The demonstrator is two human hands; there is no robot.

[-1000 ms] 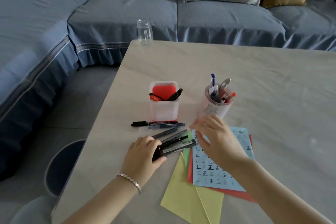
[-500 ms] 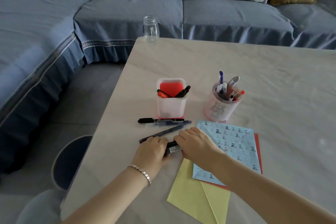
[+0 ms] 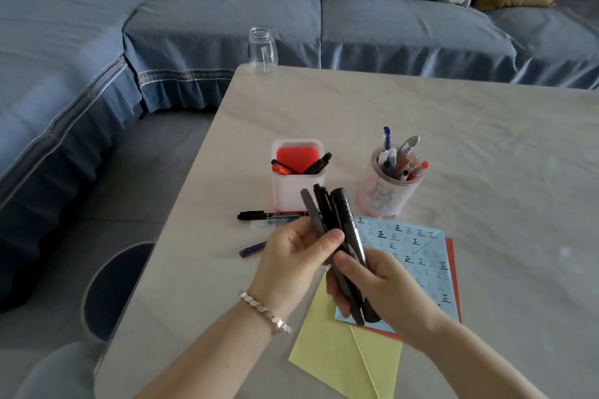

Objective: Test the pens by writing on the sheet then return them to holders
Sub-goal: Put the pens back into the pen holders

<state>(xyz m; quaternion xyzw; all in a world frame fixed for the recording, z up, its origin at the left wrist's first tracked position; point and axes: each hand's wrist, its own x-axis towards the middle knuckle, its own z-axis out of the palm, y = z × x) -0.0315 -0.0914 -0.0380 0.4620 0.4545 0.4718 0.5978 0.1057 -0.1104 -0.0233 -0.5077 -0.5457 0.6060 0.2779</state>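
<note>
Black pens (image 3: pixel 337 230) bundled upright; left hand (image 3: pixel 291 266) grips their middle; right hand (image 3: pixel 379 288) clasps the lower ends.

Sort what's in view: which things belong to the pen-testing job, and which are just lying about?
Job: bundle of dark pens, gripped by left hand and right hand; marked blue sheet; square holder; round holder; black marker; blue pen.
Lying about: glass jar; yellow paper; red sheet under the blue one; sofa.

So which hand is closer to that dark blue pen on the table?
Left. The left hand is beside the dark blue pen; the right hand is farther, beyond the left.
</note>
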